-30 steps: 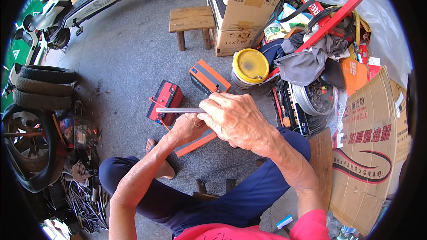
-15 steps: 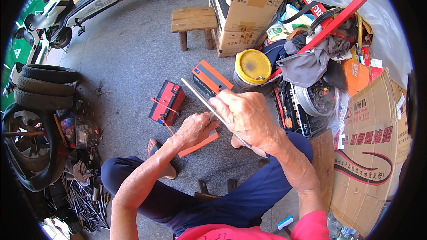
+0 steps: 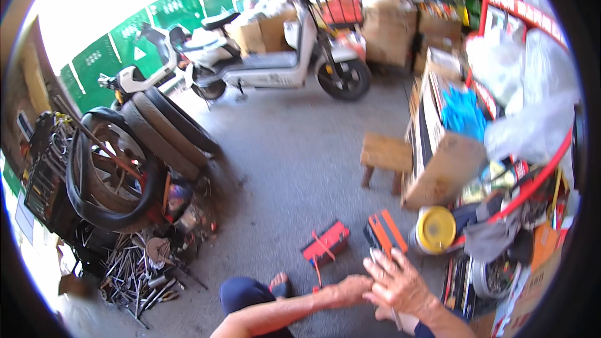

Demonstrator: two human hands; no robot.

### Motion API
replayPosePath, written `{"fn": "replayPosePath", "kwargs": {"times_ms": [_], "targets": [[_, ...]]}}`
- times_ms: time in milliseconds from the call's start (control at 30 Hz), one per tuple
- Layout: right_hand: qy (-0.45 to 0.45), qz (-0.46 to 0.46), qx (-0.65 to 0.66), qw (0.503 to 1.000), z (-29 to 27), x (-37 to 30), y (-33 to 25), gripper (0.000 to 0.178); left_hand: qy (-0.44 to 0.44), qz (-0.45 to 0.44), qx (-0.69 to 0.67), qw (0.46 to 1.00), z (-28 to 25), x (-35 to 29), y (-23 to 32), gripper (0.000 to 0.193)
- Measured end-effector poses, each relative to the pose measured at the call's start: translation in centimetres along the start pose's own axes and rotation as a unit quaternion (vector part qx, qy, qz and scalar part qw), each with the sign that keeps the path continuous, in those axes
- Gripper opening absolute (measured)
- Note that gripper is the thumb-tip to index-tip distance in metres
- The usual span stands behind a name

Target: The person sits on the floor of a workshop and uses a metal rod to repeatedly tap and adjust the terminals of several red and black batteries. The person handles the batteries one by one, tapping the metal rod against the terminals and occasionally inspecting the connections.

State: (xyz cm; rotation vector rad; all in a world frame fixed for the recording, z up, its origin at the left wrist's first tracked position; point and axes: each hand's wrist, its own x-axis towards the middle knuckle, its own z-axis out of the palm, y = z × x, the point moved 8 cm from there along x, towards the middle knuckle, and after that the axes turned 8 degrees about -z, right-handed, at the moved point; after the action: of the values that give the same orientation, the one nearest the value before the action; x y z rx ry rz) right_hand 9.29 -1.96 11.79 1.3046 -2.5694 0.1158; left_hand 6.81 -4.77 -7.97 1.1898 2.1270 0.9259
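Rod [image 3: 397, 321] runs behind your right hand [image 3: 397, 283], fingers loosely extended, grip unclear; can't tell on left hand [image 3: 350, 290] either; likely stiff, light, slick metal, so pinch it mid-length

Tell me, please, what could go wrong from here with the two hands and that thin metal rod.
The right hand looks spread over the thin metal rod, so the rod might slip and drop. In this view it overlaps the left hand, which a slipping rod could scrape. The red cord across the red block trails down near the left wrist and might get caught.
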Motion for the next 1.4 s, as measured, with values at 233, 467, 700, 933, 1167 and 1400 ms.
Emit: {"fn": "replayPosePath", "kwargs": {"times_ms": [233,467,700,933,1167,1400], "targets": [[0.104,-0.01,-0.043,0.994,-3.0,0.7,-0.9,0.022,0.026,-0.013,0.023,0.999,-1.2,1.1,-0.9,0.028],[0.116,-0.006,-0.054,0.992,-2.6,0.6,-1.3,0.013,0.063,-0.099,-0.018,0.993,-5.9,1.3,-0.7,0.029],[0.088,0.029,-0.046,0.995,-1.1,-0.4,-1.3,0.01,0.063,-0.113,-0.013,0.991,-7.8,1.1,0.3,0.029],[0.113,0.036,-0.045,0.992,-1.5,-0.3,-1.5,0.009,0.055,-0.121,-0.015,0.991,-7.8,0.7,0.3,0.03],[0.124,0.036,-0.044,0.991,-1.6,-0.2,-1.7,0.009,0.038,-0.114,-0.018,0.993,-6.8,0.3,0.9,0.03],[0.108,0.131,0.025,0.985,-3.9,-0.3,0.8,0.081,0.006,-0.089,0.017,0.996,-3.3,0.0,1.7,0.031]]}}
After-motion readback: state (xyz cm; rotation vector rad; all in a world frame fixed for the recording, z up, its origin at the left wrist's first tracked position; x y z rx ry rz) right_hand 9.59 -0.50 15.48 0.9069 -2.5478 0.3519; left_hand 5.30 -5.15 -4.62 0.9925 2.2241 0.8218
